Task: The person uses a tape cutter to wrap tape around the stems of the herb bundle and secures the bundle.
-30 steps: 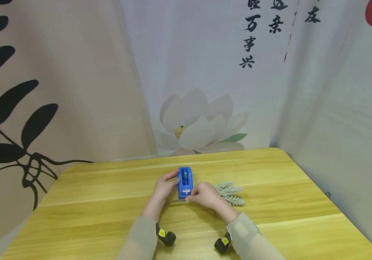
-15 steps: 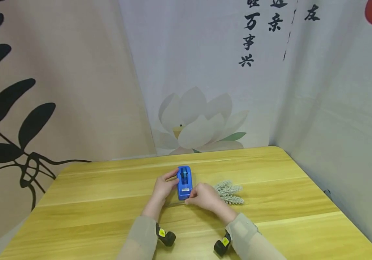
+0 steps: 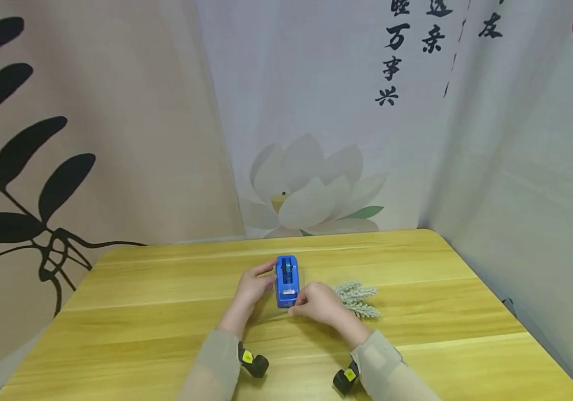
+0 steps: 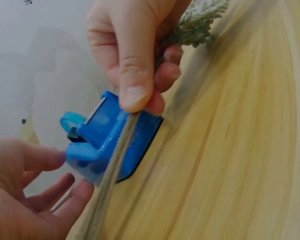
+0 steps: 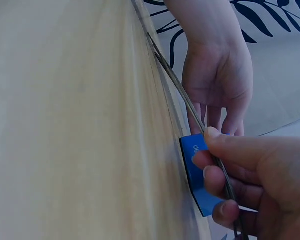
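Observation:
A blue tape dispenser point(image 3: 287, 283) stands on the table between my hands, its toothed cutter point(image 4: 96, 110) and a roll of tape point(image 4: 72, 121) showing in the left wrist view. Against its left side rest the fingers of my left hand point(image 3: 254, 287), loosely bent and not wrapped around it. My right hand point(image 3: 322, 303) pinches thin greenish-brown stems point(image 4: 112, 175) between thumb and fingers, at the dispenser's near end. Those stems run leftward past the dispenser, and their pale green-white flower sprigs point(image 3: 358, 301) stick out on the right side of the hand.
The yellow wood-grain table point(image 3: 166, 334) reaches back to a printed curtain point(image 3: 316, 139). A black wrist camera point(image 3: 255, 365) sits on the left sleeve, another black camera point(image 3: 345, 379) on the right one.
The head view has shifted slightly. Both hands keep almost the same place by the dispenser, with the right hand still pinching the stems.

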`<state>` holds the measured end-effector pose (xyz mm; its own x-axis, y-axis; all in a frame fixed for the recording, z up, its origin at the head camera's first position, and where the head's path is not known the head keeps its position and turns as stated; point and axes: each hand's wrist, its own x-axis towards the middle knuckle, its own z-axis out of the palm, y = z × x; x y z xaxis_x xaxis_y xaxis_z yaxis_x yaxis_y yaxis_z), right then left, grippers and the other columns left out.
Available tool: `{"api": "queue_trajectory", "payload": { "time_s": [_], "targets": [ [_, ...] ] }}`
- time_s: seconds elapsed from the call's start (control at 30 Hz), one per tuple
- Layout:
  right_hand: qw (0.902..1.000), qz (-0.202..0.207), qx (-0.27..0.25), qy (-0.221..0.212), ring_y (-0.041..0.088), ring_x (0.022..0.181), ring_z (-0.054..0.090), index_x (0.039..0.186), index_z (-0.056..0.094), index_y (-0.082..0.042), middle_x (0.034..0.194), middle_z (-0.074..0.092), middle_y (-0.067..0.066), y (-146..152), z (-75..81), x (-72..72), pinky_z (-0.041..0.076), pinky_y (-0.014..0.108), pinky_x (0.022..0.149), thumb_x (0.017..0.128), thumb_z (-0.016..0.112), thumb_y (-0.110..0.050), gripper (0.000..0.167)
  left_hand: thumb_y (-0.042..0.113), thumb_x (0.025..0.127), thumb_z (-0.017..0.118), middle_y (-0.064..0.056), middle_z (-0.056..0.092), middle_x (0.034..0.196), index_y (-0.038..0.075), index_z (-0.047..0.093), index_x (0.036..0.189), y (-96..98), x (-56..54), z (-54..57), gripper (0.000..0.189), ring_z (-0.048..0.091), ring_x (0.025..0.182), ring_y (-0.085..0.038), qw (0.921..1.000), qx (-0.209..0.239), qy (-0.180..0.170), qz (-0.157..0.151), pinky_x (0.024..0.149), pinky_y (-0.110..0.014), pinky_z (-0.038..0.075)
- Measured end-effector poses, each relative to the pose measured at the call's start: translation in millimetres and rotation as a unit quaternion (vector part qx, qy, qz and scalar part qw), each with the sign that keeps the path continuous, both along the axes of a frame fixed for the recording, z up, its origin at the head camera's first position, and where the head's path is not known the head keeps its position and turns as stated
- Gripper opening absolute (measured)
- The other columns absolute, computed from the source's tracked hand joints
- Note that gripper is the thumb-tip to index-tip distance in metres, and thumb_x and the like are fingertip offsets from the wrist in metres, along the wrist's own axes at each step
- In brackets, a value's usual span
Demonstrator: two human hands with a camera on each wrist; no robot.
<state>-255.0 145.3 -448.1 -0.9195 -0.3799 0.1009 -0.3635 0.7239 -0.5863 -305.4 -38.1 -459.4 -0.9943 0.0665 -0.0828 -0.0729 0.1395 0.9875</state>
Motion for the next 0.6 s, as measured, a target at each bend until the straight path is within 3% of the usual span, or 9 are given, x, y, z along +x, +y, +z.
{"api": "queue_trajectory", "payload": {
  "time_s": [0.13,0.23,0.43,0.53,0.6],
  "targets": [
    [1.0000,0.001,0.004,-0.004,0.004,0.048,0.041,0.065,0.072,-0.012,0.054,0.057,-0.012,-0.1,2.2,2.0,0.036,0.021,0.046,0.081,0.078,-0.024,0.021,0.004,0.090,0.061,-0.018,0.056,0.133,0.010,0.066,0.125,-7.7,6.3,5.2,0.036,0.060,0.110,-0.034,0.9993,-0.028,0.018,-0.017,0.090,-0.043,0.051],
    [1.0000,-0.001,0.005,-0.005,0.003,0.047,0.040,0.065,0.072,-0.012,0.054,0.057,-0.012,-0.4,5.0,3.5,0.036,0.020,0.046,0.082,0.077,-0.025,0.021,0.005,0.090,0.062,-0.017,0.061,0.127,0.007,0.068,0.120,-14.0,12.5,10.4,0.031,0.060,0.107,-0.033,0.9951,-0.073,0.053,-0.042,0.090,-0.045,0.050],
    [1.0000,-0.008,-0.002,-0.005,0.004,0.047,0.042,0.068,0.073,-0.010,0.057,0.060,-0.008,1.2,14.0,7.3,0.036,0.021,0.045,0.084,0.076,-0.026,0.023,0.005,0.091,0.063,-0.012,0.069,0.111,0.004,0.074,0.106,-27.0,29.0,23.3,0.019,0.062,0.101,-0.025,0.9744,-0.148,0.111,-0.127,0.084,-0.040,0.052],
    [0.9999,-0.012,-0.004,-0.003,0.005,0.047,0.039,0.068,0.072,-0.009,0.056,0.059,-0.007,2.2,19.8,9.8,0.033,0.021,0.044,0.085,0.075,-0.026,0.024,0.008,0.092,0.064,-0.010,0.070,0.107,0.005,0.075,0.106,-33.8,37.1,28.6,0.018,0.063,0.089,-0.019,0.9630,-0.171,0.121,-0.169,0.073,-0.034,0.054],
    [0.9999,-0.013,-0.005,0.000,0.005,0.046,0.038,0.069,0.072,-0.009,0.056,0.059,-0.006,2.3,23.4,11.6,0.031,0.021,0.043,0.085,0.074,-0.026,0.024,0.010,0.092,0.064,-0.009,0.071,0.106,0.005,0.075,0.107,-37.3,42.3,32.2,0.018,0.063,0.089,-0.018,0.9556,-0.185,0.128,-0.190,0.073,-0.033,0.054]
  ]
}}
